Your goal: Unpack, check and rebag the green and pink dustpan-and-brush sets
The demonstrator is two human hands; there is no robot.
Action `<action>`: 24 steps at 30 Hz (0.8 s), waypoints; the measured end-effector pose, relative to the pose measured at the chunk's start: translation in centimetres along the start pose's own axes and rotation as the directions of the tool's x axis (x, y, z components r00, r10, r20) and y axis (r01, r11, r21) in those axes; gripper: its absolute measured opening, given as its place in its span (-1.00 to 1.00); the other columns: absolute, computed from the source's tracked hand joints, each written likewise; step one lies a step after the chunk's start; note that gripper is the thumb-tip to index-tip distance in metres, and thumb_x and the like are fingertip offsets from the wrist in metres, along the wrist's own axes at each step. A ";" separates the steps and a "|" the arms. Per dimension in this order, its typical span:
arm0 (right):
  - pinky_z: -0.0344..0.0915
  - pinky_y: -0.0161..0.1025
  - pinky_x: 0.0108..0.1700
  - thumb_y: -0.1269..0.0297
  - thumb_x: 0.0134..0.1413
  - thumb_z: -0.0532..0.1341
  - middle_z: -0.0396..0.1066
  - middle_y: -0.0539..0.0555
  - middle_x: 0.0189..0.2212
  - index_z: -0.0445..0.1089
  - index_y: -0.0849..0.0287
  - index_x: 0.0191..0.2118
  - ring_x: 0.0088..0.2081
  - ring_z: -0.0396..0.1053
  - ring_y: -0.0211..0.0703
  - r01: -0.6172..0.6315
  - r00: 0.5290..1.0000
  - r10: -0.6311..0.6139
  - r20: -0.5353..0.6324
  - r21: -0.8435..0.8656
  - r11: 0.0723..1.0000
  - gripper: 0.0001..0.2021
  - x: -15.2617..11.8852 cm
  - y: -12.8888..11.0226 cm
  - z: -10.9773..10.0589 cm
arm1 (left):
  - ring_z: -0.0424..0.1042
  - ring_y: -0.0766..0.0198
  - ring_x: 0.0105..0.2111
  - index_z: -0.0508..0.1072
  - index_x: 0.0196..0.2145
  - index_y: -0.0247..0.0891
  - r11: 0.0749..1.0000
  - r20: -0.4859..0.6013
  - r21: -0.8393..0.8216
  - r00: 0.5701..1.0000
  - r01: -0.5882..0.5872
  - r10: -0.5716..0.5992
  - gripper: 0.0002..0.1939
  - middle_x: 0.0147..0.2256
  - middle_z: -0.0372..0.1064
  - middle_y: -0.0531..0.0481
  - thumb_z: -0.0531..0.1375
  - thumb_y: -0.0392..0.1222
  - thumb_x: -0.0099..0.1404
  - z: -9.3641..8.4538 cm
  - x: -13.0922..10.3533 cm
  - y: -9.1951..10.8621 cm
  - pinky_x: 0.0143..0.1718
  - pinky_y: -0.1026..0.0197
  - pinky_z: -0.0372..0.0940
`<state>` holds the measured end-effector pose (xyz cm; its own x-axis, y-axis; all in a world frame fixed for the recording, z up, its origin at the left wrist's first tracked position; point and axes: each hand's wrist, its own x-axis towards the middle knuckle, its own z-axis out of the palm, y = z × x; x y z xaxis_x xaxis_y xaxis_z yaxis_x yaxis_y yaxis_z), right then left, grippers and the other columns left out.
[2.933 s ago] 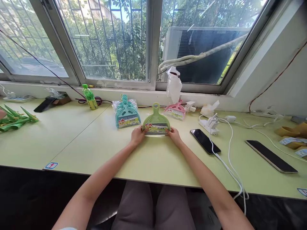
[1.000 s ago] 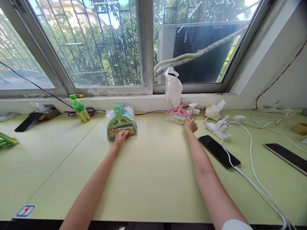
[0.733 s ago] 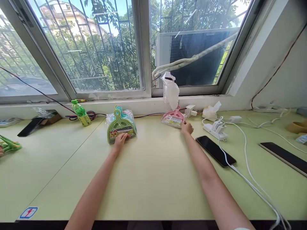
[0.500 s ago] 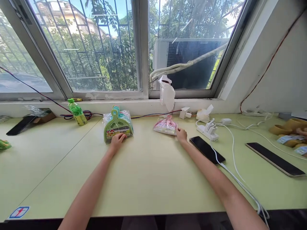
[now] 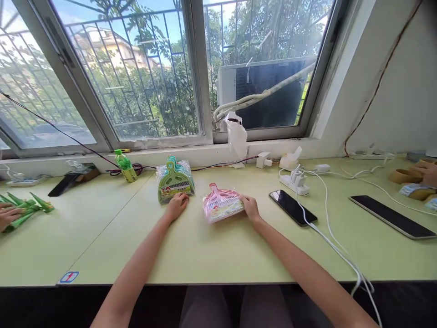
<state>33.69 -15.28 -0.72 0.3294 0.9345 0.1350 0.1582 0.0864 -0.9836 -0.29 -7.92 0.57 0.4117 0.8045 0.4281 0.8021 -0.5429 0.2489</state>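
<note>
Over by the bench's (image 5: 211, 259) left edge, a co-worker's hand (image 5: 7, 216) lies on some green strips (image 5: 43, 203). Further along, a black device (image 5: 61, 184) leans against a small carton (image 5: 88, 172) near the back edge, while a sticker (image 5: 69, 277) marks the front edge. Next comes a bottle (image 5: 126, 169), upright close to the sill.

Right of it, short of the back edge, sits the green dustpan (image 5: 175, 183) in clear wrap, teal ones (image 5: 171, 158) showing behind its handle. The person's left hand (image 5: 177, 205) touches its lower edge, fingers bent; whether they grip it I can't tell.

The pink dustpan (image 5: 221, 206), wrapped too, is nearer the front edge, handle toward the window. The right hand (image 5: 251, 208) holds it by the right side, grip narrow; I can't tell whether its underside meets the bench.

Just beside that hand lies a phone (image 5: 290, 204), then a loaded power strip (image 5: 294, 184) behind it. Toward the right edge come a dark slab (image 5: 391, 216), tan rolls (image 5: 404, 176) and another person's hand (image 5: 428, 174).
</note>
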 end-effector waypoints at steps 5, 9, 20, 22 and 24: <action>0.06 -0.27 -0.45 -0.04 -0.20 0.10 0.27 0.01 -0.60 0.30 0.16 -0.58 -0.48 0.16 -0.17 -0.024 0.997 0.032 -0.069 0.110 0.994 -0.67 0.5 -0.7 -0.8 | 0.37 0.08 -0.12 0.43 -0.30 -0.18 0.999 -0.029 -0.039 0.999 0.037 -0.039 -0.77 -0.20 0.38 -0.11 -0.01 -0.15 0.29 -0.6 -0.5 0.3 -0.03 0.03 0.26; 0.06 -0.26 -0.46 -0.03 -0.16 0.10 0.32 0.02 -0.59 0.34 0.16 -0.56 -0.48 0.19 -0.16 -0.030 0.996 0.039 -0.083 0.113 0.993 -0.67 0.4 -1.0 -1.2 | 0.40 0.07 -0.14 0.44 -0.31 -0.17 0.999 -0.055 -0.028 0.998 0.040 -0.042 -0.78 -0.22 0.42 -0.10 0.00 -0.17 0.28 -0.5 -0.3 0.4 -0.06 0.03 0.28; 0.05 -0.28 -0.47 -0.05 -0.07 0.08 0.35 0.02 -0.57 0.40 0.18 -0.49 -0.49 0.19 -0.19 -0.016 1.000 0.017 -0.013 0.083 0.996 -0.62 0.8 -0.2 -1.0 | 0.39 0.07 -0.12 0.43 -0.27 -0.18 1.000 -0.054 -0.011 0.998 0.008 -0.009 -0.78 -0.20 0.41 -0.10 -0.01 -0.20 0.28 -0.4 -0.1 1.4 -0.05 0.04 0.27; 0.04 -0.28 -0.47 -0.06 -0.06 0.09 0.33 0.00 -0.59 0.40 0.17 -0.50 -0.50 0.16 -0.20 -0.013 1.000 0.013 -0.014 0.062 0.998 -0.62 0.9 0.0 -0.9 | 0.37 0.08 -0.11 0.41 -0.23 -0.19 1.000 -0.064 -0.017 0.998 0.015 -0.016 -0.79 -0.19 0.38 -0.11 0.01 -0.22 0.26 -0.1 -0.1 1.0 -0.03 0.03 0.27; 0.04 -0.29 -0.47 -0.05 -0.05 0.08 0.32 0.00 -0.59 0.38 0.16 -0.52 -0.51 0.15 -0.20 -0.014 1.000 0.014 -0.015 0.047 0.999 -0.63 0.9 0.1 -0.9 | 0.36 0.07 -0.10 0.40 -0.22 -0.21 0.999 -0.074 -0.019 0.997 0.030 -0.031 -0.80 -0.17 0.34 -0.12 0.03 -0.25 0.23 0.2 0.1 0.4 -0.01 0.01 0.26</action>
<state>34.85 -14.72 -0.55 0.3452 0.9305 0.1226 0.1094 0.0898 -0.9899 0.10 -8.03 0.53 0.3534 0.8012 0.4828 0.8058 -0.5229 0.2779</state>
